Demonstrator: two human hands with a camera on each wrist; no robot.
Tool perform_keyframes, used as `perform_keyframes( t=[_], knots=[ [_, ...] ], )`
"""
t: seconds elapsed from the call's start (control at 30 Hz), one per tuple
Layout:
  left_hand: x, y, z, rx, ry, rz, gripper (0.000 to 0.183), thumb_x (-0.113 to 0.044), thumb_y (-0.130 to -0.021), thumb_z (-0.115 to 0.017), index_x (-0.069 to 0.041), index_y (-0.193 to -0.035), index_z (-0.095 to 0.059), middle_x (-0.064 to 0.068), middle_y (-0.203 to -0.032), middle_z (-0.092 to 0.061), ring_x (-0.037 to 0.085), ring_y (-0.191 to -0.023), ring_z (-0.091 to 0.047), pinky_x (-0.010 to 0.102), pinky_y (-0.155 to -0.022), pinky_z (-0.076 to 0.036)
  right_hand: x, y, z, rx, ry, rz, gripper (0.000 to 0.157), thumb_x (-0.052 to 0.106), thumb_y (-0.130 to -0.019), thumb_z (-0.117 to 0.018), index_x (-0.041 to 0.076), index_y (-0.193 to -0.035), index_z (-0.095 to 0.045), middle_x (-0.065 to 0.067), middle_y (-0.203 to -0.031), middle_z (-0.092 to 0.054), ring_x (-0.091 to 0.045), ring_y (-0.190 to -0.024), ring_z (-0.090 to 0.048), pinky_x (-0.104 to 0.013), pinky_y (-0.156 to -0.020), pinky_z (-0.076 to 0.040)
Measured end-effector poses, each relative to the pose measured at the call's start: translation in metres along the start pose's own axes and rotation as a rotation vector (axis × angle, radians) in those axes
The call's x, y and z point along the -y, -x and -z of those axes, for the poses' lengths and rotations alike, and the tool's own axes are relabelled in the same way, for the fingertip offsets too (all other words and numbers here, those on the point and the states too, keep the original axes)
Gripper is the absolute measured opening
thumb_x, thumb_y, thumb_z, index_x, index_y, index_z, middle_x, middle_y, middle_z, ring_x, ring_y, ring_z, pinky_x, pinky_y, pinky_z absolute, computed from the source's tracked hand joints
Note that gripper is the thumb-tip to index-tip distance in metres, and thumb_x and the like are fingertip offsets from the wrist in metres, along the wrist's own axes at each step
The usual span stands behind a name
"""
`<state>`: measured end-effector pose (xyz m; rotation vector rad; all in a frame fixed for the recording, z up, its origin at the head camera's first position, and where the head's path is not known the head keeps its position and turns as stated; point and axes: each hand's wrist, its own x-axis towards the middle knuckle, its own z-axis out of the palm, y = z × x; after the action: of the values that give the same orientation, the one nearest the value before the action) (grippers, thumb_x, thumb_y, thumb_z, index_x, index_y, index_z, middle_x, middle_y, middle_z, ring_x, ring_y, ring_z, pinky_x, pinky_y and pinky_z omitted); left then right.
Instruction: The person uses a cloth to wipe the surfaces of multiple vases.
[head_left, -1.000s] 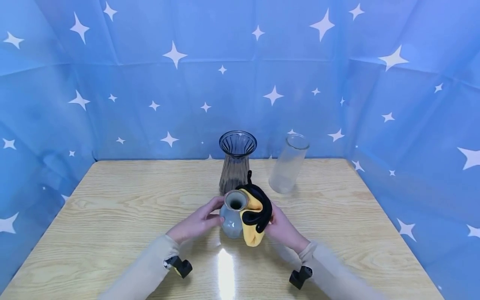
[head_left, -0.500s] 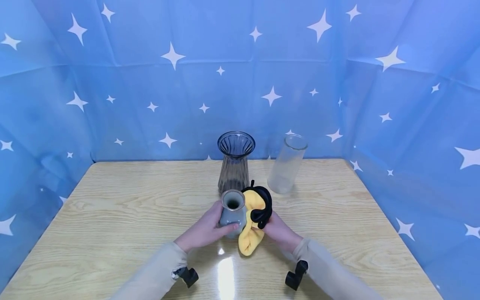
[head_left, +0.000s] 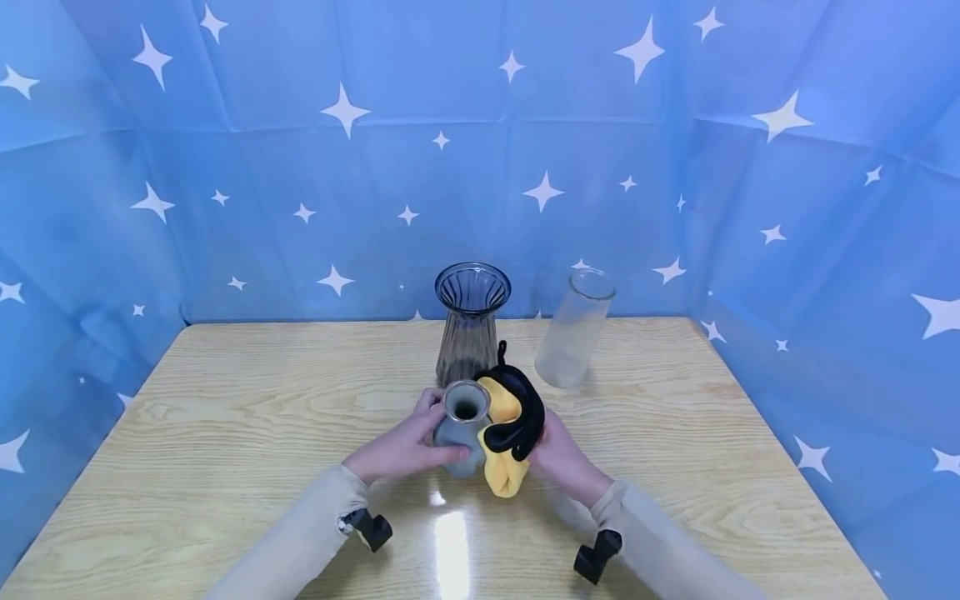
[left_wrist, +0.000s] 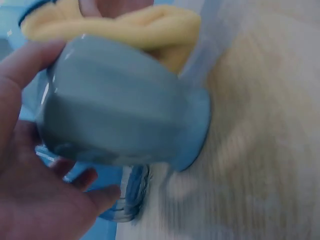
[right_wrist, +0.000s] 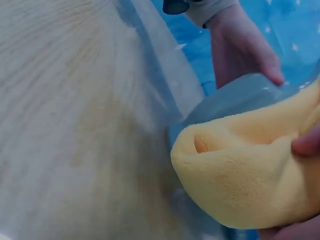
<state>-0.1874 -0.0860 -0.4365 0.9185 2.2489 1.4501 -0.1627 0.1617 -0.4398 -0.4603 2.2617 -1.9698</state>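
A small grey-blue glazed vase [head_left: 454, 435] stands upright in the head view, its round mouth facing up. My left hand [head_left: 405, 443] grips its left side, thumb at the front and fingers round behind. In my right hand [head_left: 564, 463] is a folded yellow cloth [head_left: 504, 473] with a black side, held against the vase's right side. The left wrist view shows the vase [left_wrist: 120, 107] with its foot close to the table; whether it touches, I cannot tell. Soft yellow cloth [right_wrist: 240, 192] covers part of the vase [right_wrist: 237, 97] in the right wrist view.
Right behind the vase stands a ribbed, smoky glass vase [head_left: 468, 333] with a flared rim. A clear glass cylinder vase [head_left: 573, 342] is farther back on the right. The wooden table [head_left: 262, 392] is enclosed by a blue star-patterned curtain [head_left: 285, 167].
The cloth slid down along the vase's right side toward me, then back up. My left hand's thumb shifted across the vase's front. The two glass vases stayed put.
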Motion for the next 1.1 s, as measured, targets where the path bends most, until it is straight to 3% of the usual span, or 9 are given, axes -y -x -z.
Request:
perform_keyframes(
  t=[0.2,0.43,0.73,0.8,0.9,1.1],
  knots=[
    [0.003,0.0,0.006,0.034,0.076,-0.054,0.075,-0.021,-0.09,-0.071,-0.018,-0.151,-0.028,0.005,-0.142,-0.037,0.027,-0.132,-0.033,0.053,-0.108,-0.028,0.021,-0.004,0.003,0.061,0.02,0.119,0.047,-0.007,-0.083,-0.066,0.004,-0.126,-0.054,-0.009,-0.117,-0.057,-0.017,-0.103,-0.054,-0.027,-0.085,-0.048],
    [0.004,0.002,0.007,0.053,0.151,-0.052,0.062,-0.017,-0.088,-0.072,-0.013,-0.136,-0.033,0.005,-0.136,-0.047,0.028,-0.133,-0.038,0.05,-0.109,-0.029,0.024,0.001,0.004,0.081,-0.114,0.076,0.051,-0.006,-0.089,-0.059,0.001,-0.137,-0.046,-0.008,-0.127,-0.054,-0.017,-0.102,-0.054,-0.027,-0.082,-0.05],
    [0.009,0.002,0.006,0.057,0.2,-0.09,0.05,-0.009,-0.089,-0.07,-0.007,-0.127,-0.036,0.01,-0.132,-0.053,0.027,-0.13,-0.043,0.048,-0.111,-0.027,0.001,0.008,0.008,0.096,0.139,0.224,0.05,-0.004,-0.086,-0.067,0.004,-0.132,-0.051,-0.009,-0.129,-0.054,-0.015,-0.12,-0.047,-0.027,-0.102,-0.036],
    [0.009,0.002,0.006,0.056,0.204,-0.087,0.049,-0.009,-0.089,-0.07,-0.006,-0.126,-0.038,0.01,-0.13,-0.054,0.026,-0.129,-0.045,0.047,-0.111,-0.028,-0.003,0.011,0.009,0.087,0.16,0.204,0.047,-0.004,-0.084,-0.068,0.003,-0.128,-0.053,-0.01,-0.126,-0.056,-0.015,-0.118,-0.049,-0.028,-0.101,-0.038],
    [0.007,0.003,0.006,0.05,0.198,-0.077,0.047,-0.009,-0.09,-0.069,-0.005,-0.126,-0.04,0.008,-0.13,-0.054,0.027,-0.13,-0.043,0.048,-0.11,-0.029,-0.009,0.015,0.01,0.092,0.138,0.106,0.041,-0.003,-0.085,-0.067,-0.002,-0.124,-0.054,-0.013,-0.119,-0.058,-0.013,-0.109,-0.053,-0.027,-0.095,-0.043],
    [0.006,0.004,0.006,0.033,0.18,-0.055,0.055,-0.014,-0.092,-0.066,-0.01,-0.14,-0.04,0.007,-0.144,-0.04,0.031,-0.138,-0.031,0.05,-0.11,-0.029,-0.028,0.019,0.01,0.089,0.106,-0.049,0.033,-0.001,-0.086,-0.068,-0.008,-0.116,-0.056,-0.011,-0.107,-0.06,-0.011,-0.095,-0.055,-0.023,-0.085,-0.046]
  ],
)
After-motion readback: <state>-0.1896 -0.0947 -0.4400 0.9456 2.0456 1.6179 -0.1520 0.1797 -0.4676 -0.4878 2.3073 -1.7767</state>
